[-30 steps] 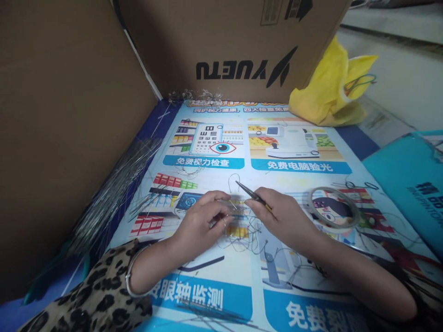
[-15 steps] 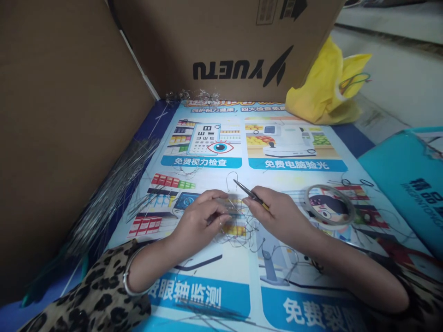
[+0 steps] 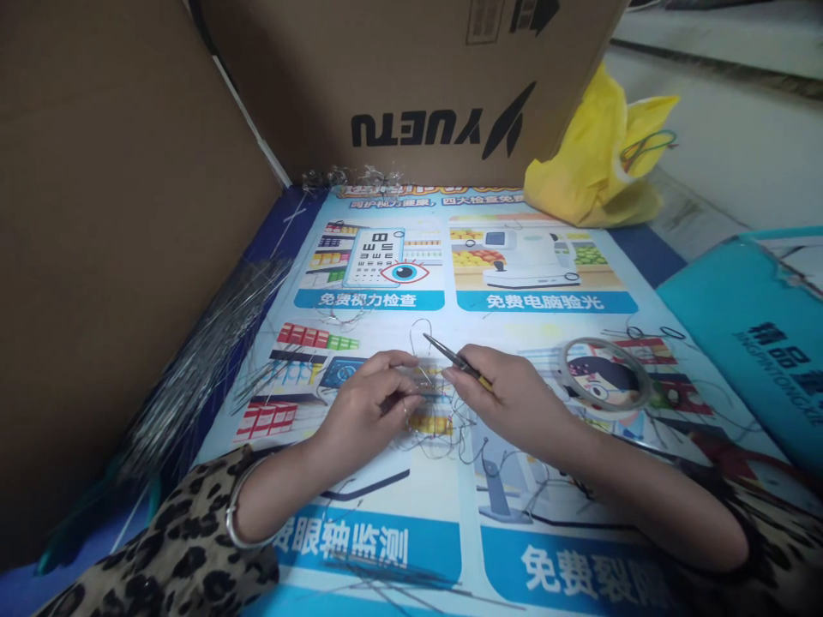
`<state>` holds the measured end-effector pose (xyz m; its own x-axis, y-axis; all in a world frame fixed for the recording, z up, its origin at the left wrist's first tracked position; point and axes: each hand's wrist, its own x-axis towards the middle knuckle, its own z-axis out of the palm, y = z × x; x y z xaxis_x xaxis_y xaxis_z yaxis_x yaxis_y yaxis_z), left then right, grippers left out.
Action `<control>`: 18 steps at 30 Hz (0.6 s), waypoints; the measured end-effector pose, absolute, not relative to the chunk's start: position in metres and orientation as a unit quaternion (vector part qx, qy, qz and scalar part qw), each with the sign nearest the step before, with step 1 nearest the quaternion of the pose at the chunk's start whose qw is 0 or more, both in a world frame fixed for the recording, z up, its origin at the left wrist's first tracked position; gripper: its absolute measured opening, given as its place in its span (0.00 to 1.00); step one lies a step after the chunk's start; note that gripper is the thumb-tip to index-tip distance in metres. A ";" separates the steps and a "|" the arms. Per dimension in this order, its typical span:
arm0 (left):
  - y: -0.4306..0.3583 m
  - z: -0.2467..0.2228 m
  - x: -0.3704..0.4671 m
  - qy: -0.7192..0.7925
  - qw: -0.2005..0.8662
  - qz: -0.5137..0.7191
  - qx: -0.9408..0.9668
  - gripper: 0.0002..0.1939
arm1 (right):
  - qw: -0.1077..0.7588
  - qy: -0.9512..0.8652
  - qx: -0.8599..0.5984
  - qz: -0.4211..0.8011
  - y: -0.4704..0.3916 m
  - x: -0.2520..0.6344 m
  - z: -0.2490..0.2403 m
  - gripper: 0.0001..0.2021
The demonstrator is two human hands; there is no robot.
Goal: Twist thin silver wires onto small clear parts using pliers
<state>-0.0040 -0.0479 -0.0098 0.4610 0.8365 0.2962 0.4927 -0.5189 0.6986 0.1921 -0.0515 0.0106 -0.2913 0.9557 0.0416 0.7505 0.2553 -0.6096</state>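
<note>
My left hand (image 3: 366, 403) is closed, its thumb and fingertips pinching a thin metal wire (image 3: 423, 370). The wire's far end rises into a small bent loop just beyond the fingers. My right hand (image 3: 507, 386) is wrapped round slim needle-nose pliers (image 3: 450, 353) with a dark tip and a bit of yellow on the handle. The pliers' tip points up and left, beside the wire loop; whether it touches the wire I cannot tell. Under and between both hands lies a tangle of bent wire (image 3: 437, 437), partly hidden by the fingers.
A bundle of straight wires (image 3: 206, 360) lies at the left, with more wires (image 3: 392, 576) in front. A roll of clear tape (image 3: 566, 377) sits right of my right hand. A cardboard box (image 3: 411, 68), a yellow bag (image 3: 579, 171) and a teal box (image 3: 739, 317) surround the printed sheet.
The whole view has shifted slightly left. Both hands keep almost the same pose, and the pliers' tip stays by the wire loop.
</note>
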 end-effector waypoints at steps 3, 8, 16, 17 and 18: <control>-0.048 -0.009 -0.004 0.411 0.269 0.320 0.810 0.05 | 0.210 -0.767 -0.554 0.247 -0.051 0.191 0.011 0.15; -0.050 -0.009 -0.004 0.412 0.272 0.318 0.809 0.06 | 0.205 -0.768 -0.554 0.246 -0.051 0.191 0.012 0.15; -0.048 -0.010 -0.005 0.406 0.277 0.323 0.809 0.05 | 0.206 -0.772 -0.552 0.238 -0.051 0.194 0.009 0.15; -0.048 -0.010 -0.005 0.405 0.279 0.324 0.808 0.05 | 0.205 -0.772 -0.553 0.237 -0.051 0.194 0.009 0.14; -0.048 -0.010 -0.005 0.404 0.280 0.326 0.807 0.05 | 0.204 -0.772 -0.554 0.236 -0.051 0.194 0.008 0.14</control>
<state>-0.0052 -0.0482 -0.0099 0.4610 0.8351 0.3002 0.4698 -0.5167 0.7158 0.1942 -0.0505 0.0084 -0.3025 0.9516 0.0541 0.7593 0.2749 -0.5898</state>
